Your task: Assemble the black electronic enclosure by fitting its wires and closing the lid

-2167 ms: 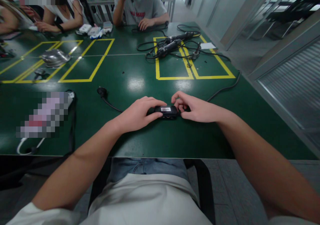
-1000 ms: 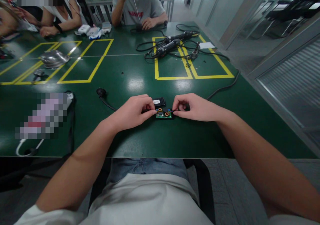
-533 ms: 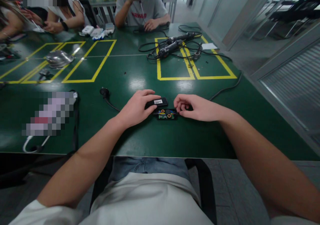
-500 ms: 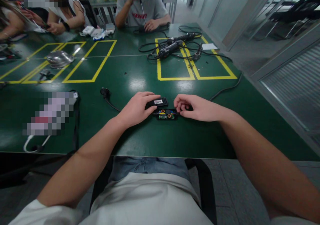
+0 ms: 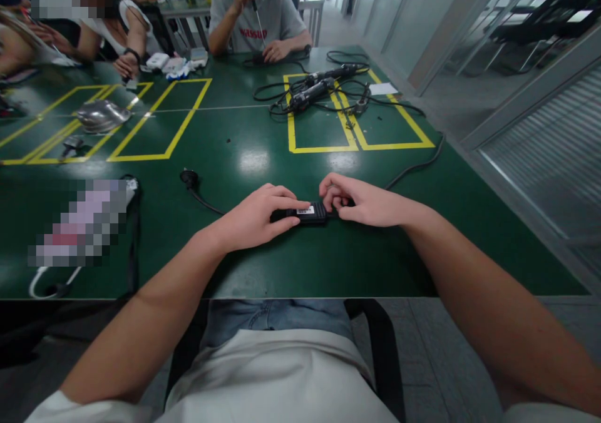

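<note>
My left hand (image 5: 253, 219) grips a black ribbed cover (image 5: 320, 211) with a white label, thumb at its near edge and fingers on top. The cover sits over the casing that holds a circuit board, and the board is now hidden. My right hand (image 5: 362, 203) has its fingers curled and closed at the casing's right end, around the black cable (image 5: 413, 171) that leaves there; the exact pinch is partly hidden. From the left side a cord runs under my left hand to a black plug (image 5: 189, 178) lying on the green table (image 5: 300, 266).
Black power tools with tangled cords (image 5: 314, 91) lie beyond my hands, near yellow tape. A metal bowl-like piece (image 5: 103, 115) and a blurred pinkish object (image 5: 82, 223) are at left. Across the table a person (image 5: 260, 22) holds a screwdriver; another person (image 5: 126, 41) reaches over the table.
My left hand has brought the black cover toward me and down over the circuit board. My right hand stays at the casing's right end. A person at far left has reached onto the table.
</note>
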Demonstrator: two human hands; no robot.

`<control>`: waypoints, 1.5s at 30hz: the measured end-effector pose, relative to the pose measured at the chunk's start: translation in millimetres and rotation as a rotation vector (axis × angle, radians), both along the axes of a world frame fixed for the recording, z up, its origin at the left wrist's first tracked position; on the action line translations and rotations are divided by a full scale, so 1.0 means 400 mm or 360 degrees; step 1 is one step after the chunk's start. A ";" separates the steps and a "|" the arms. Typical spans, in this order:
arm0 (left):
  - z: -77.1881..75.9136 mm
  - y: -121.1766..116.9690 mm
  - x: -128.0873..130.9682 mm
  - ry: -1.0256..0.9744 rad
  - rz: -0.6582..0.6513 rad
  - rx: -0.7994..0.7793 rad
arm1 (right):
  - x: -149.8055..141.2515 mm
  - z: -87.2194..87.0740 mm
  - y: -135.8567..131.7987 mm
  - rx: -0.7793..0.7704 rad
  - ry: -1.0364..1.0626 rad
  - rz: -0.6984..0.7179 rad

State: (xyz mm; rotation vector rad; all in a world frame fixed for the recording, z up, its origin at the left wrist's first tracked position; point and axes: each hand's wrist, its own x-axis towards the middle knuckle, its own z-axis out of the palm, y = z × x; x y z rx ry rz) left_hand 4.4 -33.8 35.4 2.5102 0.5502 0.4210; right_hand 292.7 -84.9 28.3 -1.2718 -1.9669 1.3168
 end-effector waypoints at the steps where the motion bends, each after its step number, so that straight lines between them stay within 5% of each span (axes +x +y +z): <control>1: -0.002 0.001 0.001 0.0028 -0.0018 -0.0007 | 0.000 0.000 -0.001 0.0003 -0.0011 0.0002; 21: -0.018 -0.012 0.020 0.0007 -0.0022 0.0047 | 0.004 0.001 -0.007 0.0041 -0.0057 0.0000; 29: -0.043 0.007 0.031 -0.0037 0.0637 0.0069 | 0.003 0.002 -0.008 0.0016 -0.0062 -0.0029; 39: -0.020 -0.002 0.010 0.0033 0.0198 0.0205 | -0.011 0.016 -0.008 0.0198 -0.0413 0.0011; 45: -0.016 -0.006 0.015 0.0152 0.0182 0.0119 | -0.021 0.006 -0.012 0.0294 -0.0448 -0.0081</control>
